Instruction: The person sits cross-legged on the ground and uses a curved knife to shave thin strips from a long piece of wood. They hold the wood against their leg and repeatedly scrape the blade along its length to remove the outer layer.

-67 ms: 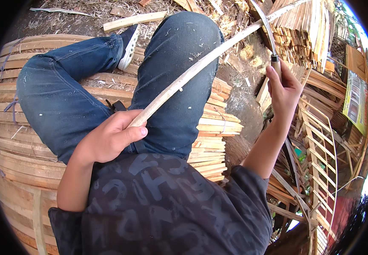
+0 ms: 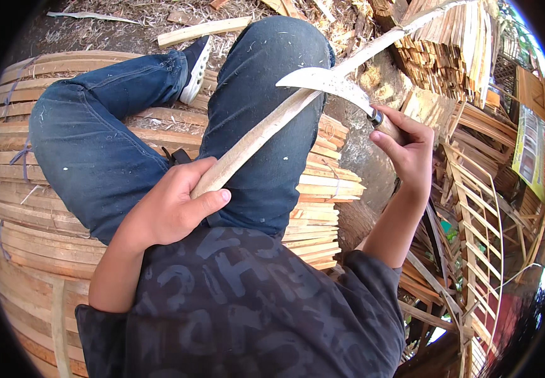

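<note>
My left hand [image 2: 175, 205] is closed around the near end of a long, pale wooden pole [image 2: 256, 140]. The pole slants up to the right across my bent knee [image 2: 266, 69], its far end reaching over a lumber stack at the back. In my right hand [image 2: 404, 143] is the wooden handle of a sickle [image 2: 341, 87], gripped with fingers wrapped round it. The curved blade lies across the pole just beyond the knee, its flat face showing and its tip pointing left. Whether the edge bites into the wood cannot be made out.
Bundled boards [image 2: 17, 208] lie under and beside my legs. A lumber stack [image 2: 448, 50] stands at the far right. Nearer on the right leans a slatted wooden frame [image 2: 474, 227] beside a yellow printed banner [image 2: 530, 151]. Wood shavings [image 2: 121, 31] and an offcut [image 2: 203, 31] cover the ground ahead.
My right hand has tilted the sickle so its blade swings down and left, from upright near the lumber stack to across the pole. My left hand keeps its grip, and the pole has turned slightly.
</note>
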Tool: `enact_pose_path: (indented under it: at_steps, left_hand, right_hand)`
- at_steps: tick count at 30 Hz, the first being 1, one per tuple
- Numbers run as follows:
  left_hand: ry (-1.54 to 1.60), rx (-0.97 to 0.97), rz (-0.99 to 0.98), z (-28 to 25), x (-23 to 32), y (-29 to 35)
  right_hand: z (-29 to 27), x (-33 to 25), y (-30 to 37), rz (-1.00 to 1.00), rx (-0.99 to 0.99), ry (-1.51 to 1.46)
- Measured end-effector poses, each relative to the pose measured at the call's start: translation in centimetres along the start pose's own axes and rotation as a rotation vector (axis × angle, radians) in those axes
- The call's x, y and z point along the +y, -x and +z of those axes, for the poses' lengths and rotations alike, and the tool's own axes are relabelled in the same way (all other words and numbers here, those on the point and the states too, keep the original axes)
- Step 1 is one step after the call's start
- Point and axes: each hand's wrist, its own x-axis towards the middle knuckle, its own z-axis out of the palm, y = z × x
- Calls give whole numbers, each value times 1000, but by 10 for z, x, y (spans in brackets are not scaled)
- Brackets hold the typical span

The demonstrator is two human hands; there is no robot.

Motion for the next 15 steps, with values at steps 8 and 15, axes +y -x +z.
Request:
enact_pose_path:
  at_steps: [8, 15]
  left_hand:
    - [-346, 220, -1, 15, 17, 4]
    - [-356, 275, 86, 15, 5, 4]
  right_hand:
    - [13, -22, 28, 45, -50, -5]
    - [27, -23, 44, 64, 22, 29]
